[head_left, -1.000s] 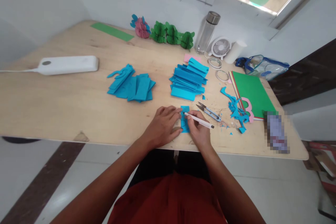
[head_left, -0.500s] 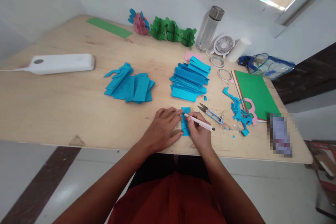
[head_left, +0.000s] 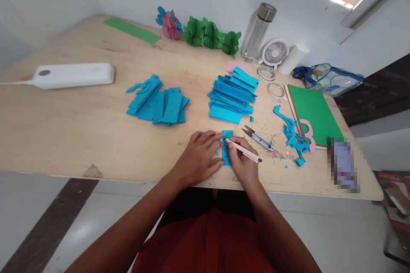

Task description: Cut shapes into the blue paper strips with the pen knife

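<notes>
A small blue paper strip [head_left: 227,132] lies upright on the table near its front edge, with dark drawn lines on it. My left hand [head_left: 200,155] rests flat with fingers stretched, its fingertips on the strip's left edge. A white pen [head_left: 245,150] is gripped in my right hand [head_left: 244,164], its tip on the upper part of the strip. Beyond the hands lie a fanned stack of blue strips [head_left: 233,96] and, to the left, another pile of blue pieces [head_left: 173,104]. Thread snips [head_left: 261,140] lie just right of my right hand.
Blue paper scraps [head_left: 292,134] and a pink cutout [head_left: 308,134] lie at the right by green sheets [head_left: 314,113]. Along the back stand green paper decorations [head_left: 211,35], a glass bottle [head_left: 256,34] and a small fan [head_left: 274,52]. A white power strip [head_left: 75,75] sits at left.
The pen has shifted slightly on the strip, its rear end a little lower. My left hand stays on the paper. The camera view has moved slightly.
</notes>
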`<action>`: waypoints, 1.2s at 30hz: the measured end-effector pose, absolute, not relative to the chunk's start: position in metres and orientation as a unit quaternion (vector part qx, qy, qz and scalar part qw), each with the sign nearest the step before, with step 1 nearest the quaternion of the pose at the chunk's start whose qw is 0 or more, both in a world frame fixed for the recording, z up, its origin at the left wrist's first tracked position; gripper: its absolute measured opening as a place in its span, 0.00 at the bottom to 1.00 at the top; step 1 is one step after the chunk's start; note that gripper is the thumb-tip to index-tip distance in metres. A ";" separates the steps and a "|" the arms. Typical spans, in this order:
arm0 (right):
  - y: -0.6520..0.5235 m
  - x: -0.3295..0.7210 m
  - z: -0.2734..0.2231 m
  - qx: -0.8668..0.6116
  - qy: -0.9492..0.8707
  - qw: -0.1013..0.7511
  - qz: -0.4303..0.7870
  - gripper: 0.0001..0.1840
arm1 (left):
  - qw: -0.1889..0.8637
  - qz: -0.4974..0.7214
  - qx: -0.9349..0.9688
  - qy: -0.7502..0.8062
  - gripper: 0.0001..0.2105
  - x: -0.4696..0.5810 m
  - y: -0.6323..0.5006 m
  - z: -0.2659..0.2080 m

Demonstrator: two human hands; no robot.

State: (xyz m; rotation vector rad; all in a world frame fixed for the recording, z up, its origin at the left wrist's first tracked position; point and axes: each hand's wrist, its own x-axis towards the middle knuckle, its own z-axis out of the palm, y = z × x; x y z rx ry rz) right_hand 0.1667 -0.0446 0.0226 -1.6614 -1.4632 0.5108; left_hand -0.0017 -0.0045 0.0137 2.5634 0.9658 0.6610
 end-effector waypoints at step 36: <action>-0.044 0.168 0.023 -0.640 -0.584 0.444 0.229 0.09 | 0.181 0.234 0.888 0.351 0.22 -0.001 -0.004 0.015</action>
